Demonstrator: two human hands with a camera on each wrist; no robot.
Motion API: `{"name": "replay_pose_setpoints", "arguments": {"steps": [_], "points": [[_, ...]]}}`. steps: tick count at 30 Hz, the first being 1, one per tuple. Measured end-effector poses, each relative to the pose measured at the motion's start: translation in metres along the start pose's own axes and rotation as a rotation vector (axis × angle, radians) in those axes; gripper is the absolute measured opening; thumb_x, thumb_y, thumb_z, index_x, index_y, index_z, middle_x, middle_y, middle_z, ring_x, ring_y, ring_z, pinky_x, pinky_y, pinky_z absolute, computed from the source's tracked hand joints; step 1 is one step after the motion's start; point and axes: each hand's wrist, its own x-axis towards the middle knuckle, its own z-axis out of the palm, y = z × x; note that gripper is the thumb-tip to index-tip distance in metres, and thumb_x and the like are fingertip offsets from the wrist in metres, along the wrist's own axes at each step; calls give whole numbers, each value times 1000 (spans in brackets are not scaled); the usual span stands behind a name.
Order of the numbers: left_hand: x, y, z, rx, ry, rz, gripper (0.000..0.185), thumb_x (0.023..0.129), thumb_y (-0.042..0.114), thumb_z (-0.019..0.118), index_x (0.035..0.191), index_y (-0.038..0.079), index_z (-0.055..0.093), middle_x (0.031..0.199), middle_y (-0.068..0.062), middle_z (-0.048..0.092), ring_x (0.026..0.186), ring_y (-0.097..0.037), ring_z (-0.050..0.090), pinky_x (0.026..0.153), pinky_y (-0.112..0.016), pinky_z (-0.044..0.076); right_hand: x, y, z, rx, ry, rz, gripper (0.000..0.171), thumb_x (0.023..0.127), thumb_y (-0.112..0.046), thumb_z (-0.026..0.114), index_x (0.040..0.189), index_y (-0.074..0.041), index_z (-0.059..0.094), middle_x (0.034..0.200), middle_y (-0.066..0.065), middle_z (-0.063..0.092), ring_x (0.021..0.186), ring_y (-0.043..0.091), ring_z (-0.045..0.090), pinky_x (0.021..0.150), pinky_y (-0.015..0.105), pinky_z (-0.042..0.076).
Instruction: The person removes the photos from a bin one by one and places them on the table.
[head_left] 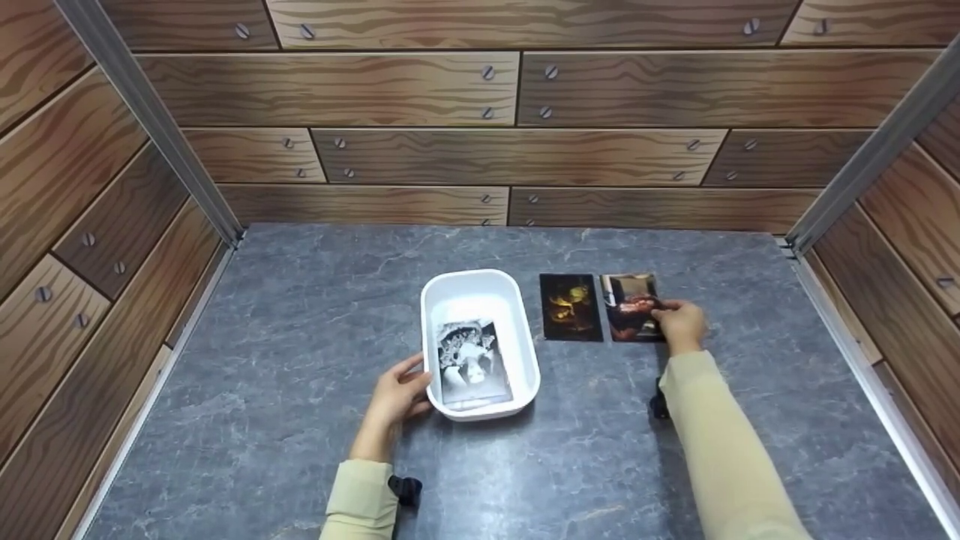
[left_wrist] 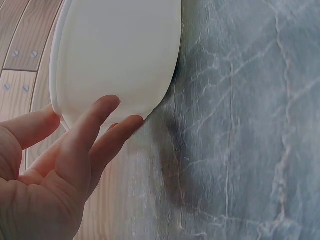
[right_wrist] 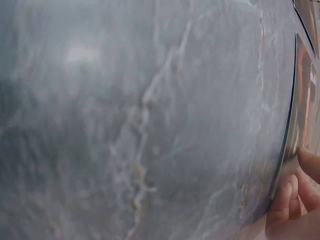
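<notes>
Stock: 1 black-and-white photo print (head_left: 472,364) lies inside the white oblong plastic tub (head_left: 480,291), steadied by the left hand (head_left: 397,397) with straight fingers. 2 dark colour prints remain on the grey marble-look desk (head_left: 300,337); the right hand (head_left: 681,324) pinches the reddish right-hand print (head_left: 630,304), the amber-toned print (head_left: 570,307) untouched.

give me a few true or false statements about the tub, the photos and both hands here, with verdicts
1. A black-and-white photo lies inside the white tub. True.
2. The left hand lies flat on the table, apart from the tub. False: its fingers touch the tub's outer wall.
3. Two dark photos lie side by side, right of the tub. True.
4. The right hand is on the photo nearer the tub. False: it is at the reddish photo, farther from the tub.
5. The tub is upside down. False: its opening faces up.
</notes>
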Motion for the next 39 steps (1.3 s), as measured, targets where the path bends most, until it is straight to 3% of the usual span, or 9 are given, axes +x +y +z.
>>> {"name": "replay_pose_setpoints", "arguments": {"steps": [6,15,18,21,23,26,29,34,39], "points": [[2,-1,1,6,11,-11,50,94,4,58,142,-2,44,126,-31,56,84,-20,67,68,-33,61,0,-3,-4,64,-8,37,47,92,-17,63,130,9,54,133,27,54,122,39,51,106,44,41],[1,-2,-3,36,14,-12,50,94,4,59,142,-1,45,129,-31,56,92,-25,68,68,-35,61,-3,-39,-8,499,-21,169,63,94,-18,62,148,-1,35,151,19,38,134,28,42,112,32,39],[1,-1,-3,21,9,-7,50,94,3,59,141,-2,44,128,-32,55,92,-26,68,68,-35,61,-12,-59,-6,607,-61,132,64,94,-16,61,149,0,33,151,20,35,123,21,48,104,25,45],[2,0,-3,10,4,-1,50,94,3,58,141,-3,44,128,-33,56,91,-26,68,68,-35,61,-26,-79,-3,627,-117,74,64,94,-16,61,148,0,33,148,20,39,98,10,56,82,16,52],[1,1,-2,5,1,0,50,94,2,58,141,-3,44,127,-32,56,90,-25,68,67,-34,61,-39,-92,3,649,-146,32,62,94,-15,62,147,2,34,139,21,46,80,2,55,66,11,50],[0,3,-1,2,0,-7,51,94,3,59,142,-2,43,127,-31,56,89,-24,67,66,-33,61,-60,-107,16,698,-192,-27,59,94,-11,62,144,5,37,123,15,52,71,-2,54,60,9,48],[-1,3,0,0,-8,-4,52,94,3,58,143,-3,41,128,-32,55,89,-24,67,67,-34,61,-84,-120,34,735,-240,-89,55,92,-5,63,140,8,40,118,15,54,81,2,56,73,11,51],[0,-1,-3,-13,-20,24,51,93,5,61,140,-2,46,124,-31,58,88,-23,68,68,-34,61,-132,-129,70,733,-314,-152,52,90,-1,63,137,8,44,131,28,51,113,28,54,99,31,49],[-2,-2,-4,-23,-41,45,50,92,8,64,139,0,49,121,-29,61,86,-20,68,67,-34,61,-175,-123,101,676,-433,-164,58,88,-2,64,140,9,39,138,32,45,124,41,49,107,44,44]]}}
